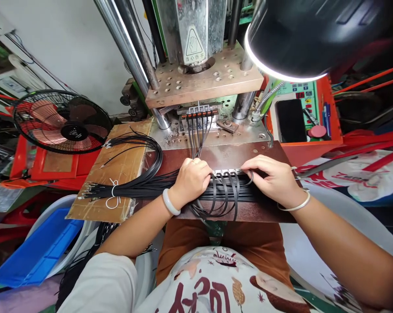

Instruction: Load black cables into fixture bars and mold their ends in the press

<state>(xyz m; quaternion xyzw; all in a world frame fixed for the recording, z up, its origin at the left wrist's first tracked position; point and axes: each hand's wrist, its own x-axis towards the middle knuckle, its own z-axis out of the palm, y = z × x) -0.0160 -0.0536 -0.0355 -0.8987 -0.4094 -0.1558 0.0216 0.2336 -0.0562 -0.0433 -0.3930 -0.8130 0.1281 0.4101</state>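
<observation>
My left hand (193, 180) is closed on black cables at the left end of a metal strip (227, 172), its fingertips hidden. My right hand (271, 176) pinches a black cable (251, 177) at the strip's right end. Between my hands several cables loop down from the strip. Beneath them a long bundle of black cables (144, 188) lies across the brown board (248, 150), its left end tied with a white tie (113, 191). Further back, several cable ends sit in the fixture (201, 114) of the press.
The press's upper plate (206, 82) hangs above the fixture. A lamp (290, 39) is at the upper right, a fan (62, 124) at the left. Cardboard (108, 167) lies left of the board. An orange tray (336, 126) holds a phone (291, 121); a blue bin (40, 248) stands lower left.
</observation>
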